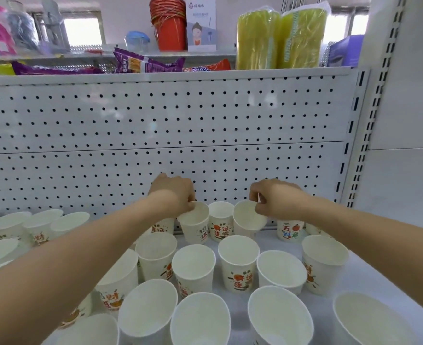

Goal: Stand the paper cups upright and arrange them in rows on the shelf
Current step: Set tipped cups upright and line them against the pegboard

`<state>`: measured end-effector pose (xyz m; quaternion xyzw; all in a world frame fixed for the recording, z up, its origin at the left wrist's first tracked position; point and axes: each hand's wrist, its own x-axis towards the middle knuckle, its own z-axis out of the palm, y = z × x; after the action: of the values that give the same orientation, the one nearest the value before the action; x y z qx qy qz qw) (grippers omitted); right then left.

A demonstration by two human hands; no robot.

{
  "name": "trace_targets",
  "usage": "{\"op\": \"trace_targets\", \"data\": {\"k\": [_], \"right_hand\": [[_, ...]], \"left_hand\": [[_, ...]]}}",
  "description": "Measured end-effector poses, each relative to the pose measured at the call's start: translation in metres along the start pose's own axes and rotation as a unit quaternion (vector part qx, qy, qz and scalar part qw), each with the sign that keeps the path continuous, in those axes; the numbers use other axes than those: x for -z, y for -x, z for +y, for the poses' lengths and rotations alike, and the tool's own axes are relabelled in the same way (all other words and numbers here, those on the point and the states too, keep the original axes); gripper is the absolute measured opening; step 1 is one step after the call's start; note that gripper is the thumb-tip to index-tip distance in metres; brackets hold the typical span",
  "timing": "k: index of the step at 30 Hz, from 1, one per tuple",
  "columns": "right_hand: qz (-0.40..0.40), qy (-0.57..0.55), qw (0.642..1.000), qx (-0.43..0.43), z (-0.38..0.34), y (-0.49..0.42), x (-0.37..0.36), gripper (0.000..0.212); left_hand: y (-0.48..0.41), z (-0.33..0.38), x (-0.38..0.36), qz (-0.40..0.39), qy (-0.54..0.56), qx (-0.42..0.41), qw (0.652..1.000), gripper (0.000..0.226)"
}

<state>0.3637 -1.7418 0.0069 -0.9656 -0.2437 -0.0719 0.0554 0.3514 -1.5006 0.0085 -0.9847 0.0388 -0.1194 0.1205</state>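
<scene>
One head-worn wide-angle view.
I look forward and down from close above the shelf (369, 275), squarely facing its pegboard back panel (155, 120); the nearest paper cups (200, 319) fill the bottom edge.

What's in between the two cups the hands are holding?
In the head view, one upright cup with orange print stands between the left cup, pinched by the left hand, and the tilted right cup, pinched by the right hand.

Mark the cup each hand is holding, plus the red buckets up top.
left-hand cup (196, 231), head view, on its printed outer wall.
right-hand cup (246, 216), head view, on the inner wall of the tilted cup.
red buckets (170, 33), head view, on the side of the outermost bucket.
</scene>
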Motion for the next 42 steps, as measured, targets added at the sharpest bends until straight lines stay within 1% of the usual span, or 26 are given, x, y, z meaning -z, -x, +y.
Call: {"op": "trace_targets", "data": {"k": [3,5,6,10,12,15,17,19,22,25,28,32,34,36,38,39,40,41,42], "right_hand": [[-0.065,-0.112,0.991,-0.042,0.001,-0.001,0.001,0.013],[-0.106,-0.115,0.986,-0.054,0.001,-0.001,-0.004,0.017],[-0.112,-0.108,0.986,-0.055,0.002,-0.001,-0.006,0.017],[-0.066,-0.106,0.991,-0.046,0.005,0.006,0.001,0.028],[-0.048,-0.111,0.992,-0.038,0.007,0.018,0.012,0.031],[-0.031,-0.142,0.989,-0.023,0.014,0.051,0.03,0.023],[-0.022,-0.159,0.987,-0.023,0.022,0.076,0.036,0.019],[-0.029,-0.164,0.985,-0.045,0.029,0.098,0.037,0.02],[-0.057,-0.131,0.987,-0.079,0.034,0.12,0.031,0.022],[-0.061,-0.149,0.983,-0.083,0.033,0.13,0.022,0.021],[-0.06,-0.156,0.983,-0.072,0.033,0.134,0.015,0.016],[-0.094,-0.19,0.976,-0.06,0.037,0.143,0.019,0.019],[-0.063,-0.204,0.975,-0.061,0.048,0.142,0.025,0.017],[0.005,-0.204,0.976,-0.079,0.064,0.137,0.032,0.013],[0.076,-0.181,0.977,-0.089,0.081,0.131,0.035,0.012],[0.095,-0.168,0.977,-0.089,0.089,0.128,0.035,0.011],[0.095,-0.153,0.979,-0.091,0.097,0.125,0.032,0.009],[0.075,-0.135,0.984,-0.091,0.104,0.123,0.029,0.006],[0.039,-0.11,0.989,-0.09,0.109,0.121,0.024,0.009]], "left_hand": [[-0.001,-0.006,-0.006,-0.034,0.03,-0.003,0.999,0.022],[-0.001,-0.008,-0.011,-0.051,0.035,-0.014,0.998,0.023],[0.0,-0.009,-0.013,-0.052,0.043,-0.016,0.998,0.024],[0.004,-0.016,-0.01,-0.043,0.116,-0.011,0.992,0.032],[0.013,-0.019,-0.005,-0.022,0.173,-0.018,0.985,0.035],[0.04,-0.014,0.007,0.012,0.267,-0.071,0.961,0.034],[0.062,-0.005,0.015,0.009,0.296,-0.113,0.949,0.033],[0.079,0.007,0.022,-0.014,0.296,-0.155,0.942,0.036],[0.091,0.03,0.031,-0.057,0.276,-0.214,0.935,0.045],[0.092,0.055,0.04,-0.1,0.27,-0.263,0.921,0.051],[0.091,0.071,0.042,-0.144,0.263,-0.286,0.91,0.057],[0.091,0.079,0.046,-0.169,0.274,-0.292,0.901,0.058],[0.091,0.08,0.049,-0.166,0.278,-0.292,0.9,0.057],[0.087,0.082,0.052,-0.146,0.292,-0.277,0.904,0.054],[0.079,0.086,0.054,-0.109,0.308,-0.254,0.91,0.042],[0.074,0.09,0.055,-0.091,0.315,-0.244,0.913,0.034],[0.068,0.095,0.055,-0.076,0.316,-0.238,0.915,0.028],[0.061,0.101,0.055,-0.063,0.311,-0.233,0.919,0.025],[0.053,0.108,0.053,-0.05,0.301,-0.229,0.924,0.025]]}}
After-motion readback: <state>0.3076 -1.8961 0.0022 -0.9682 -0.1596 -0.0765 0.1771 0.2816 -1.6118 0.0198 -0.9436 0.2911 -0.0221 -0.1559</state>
